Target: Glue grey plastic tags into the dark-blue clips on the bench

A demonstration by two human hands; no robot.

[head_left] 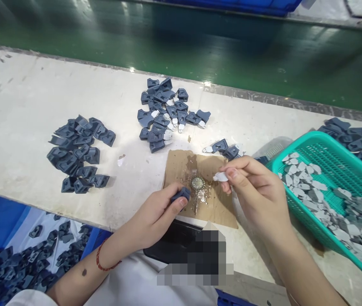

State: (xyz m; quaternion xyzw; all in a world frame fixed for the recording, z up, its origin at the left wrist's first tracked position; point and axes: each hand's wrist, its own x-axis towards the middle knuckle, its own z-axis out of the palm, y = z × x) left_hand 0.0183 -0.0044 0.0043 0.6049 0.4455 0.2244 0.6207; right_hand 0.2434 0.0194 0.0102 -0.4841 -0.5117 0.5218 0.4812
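Note:
My left hand point(163, 210) is closed around a dark blue-grey plastic part point(181, 194), just left of a wet patch on a piece of brown cardboard point(222, 208). Between the thumb and fingers of my right hand point(254, 187) is a small light-grey plastic piece point(220, 176), its narrow end pointing left. The two held pieces are apart. On the cardboard between my hands sits a small round dish point(197, 183) with shiny liquid around it. Beyond my right hand lie a few dark parts point(219, 145), at least one with a light piece attached.
A green basket point(319, 140) of light-grey pieces stands at right, with more dark parts point(343, 131) behind it. Dark parts lie heaped at left point(78, 148) and centre point(161, 102), the latter with some light tips. A blue bin point(8, 208) sits lower left; a green belt point(181, 46) runs behind.

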